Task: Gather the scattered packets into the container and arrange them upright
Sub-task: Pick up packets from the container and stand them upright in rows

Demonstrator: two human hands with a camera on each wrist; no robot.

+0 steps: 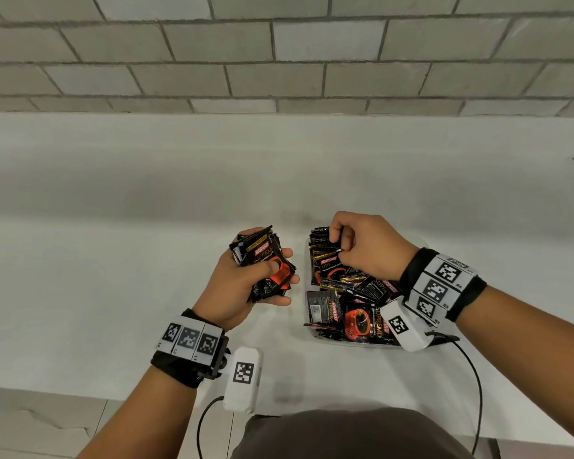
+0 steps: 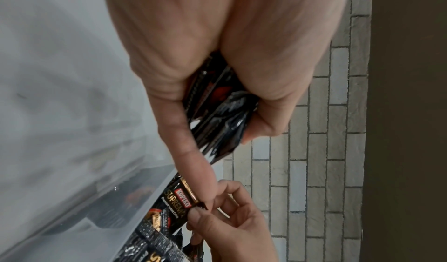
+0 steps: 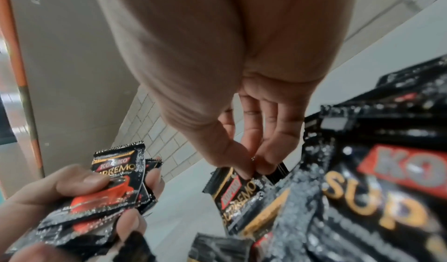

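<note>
My left hand (image 1: 246, 279) grips a stack of black coffee packets (image 1: 265, 263) above the white counter, thumb pressed on the top packet's red cup print; the same stack (image 2: 217, 109) fills the left wrist view. To its right a clear container (image 1: 307, 260) holds several black packets lying jumbled. My right hand (image 1: 362, 243) reaches into its far end and pinches the top corner of one packet (image 1: 328, 260), thumb and fingertips closed on it, as the pinched packet (image 3: 237, 187) shows in the right wrist view.
The white counter (image 1: 146, 226) stretches wide to the left and back, ending at a grey brick wall (image 1: 279, 61). Its front edge runs just before my body. Cables hang from both wrist cameras.
</note>
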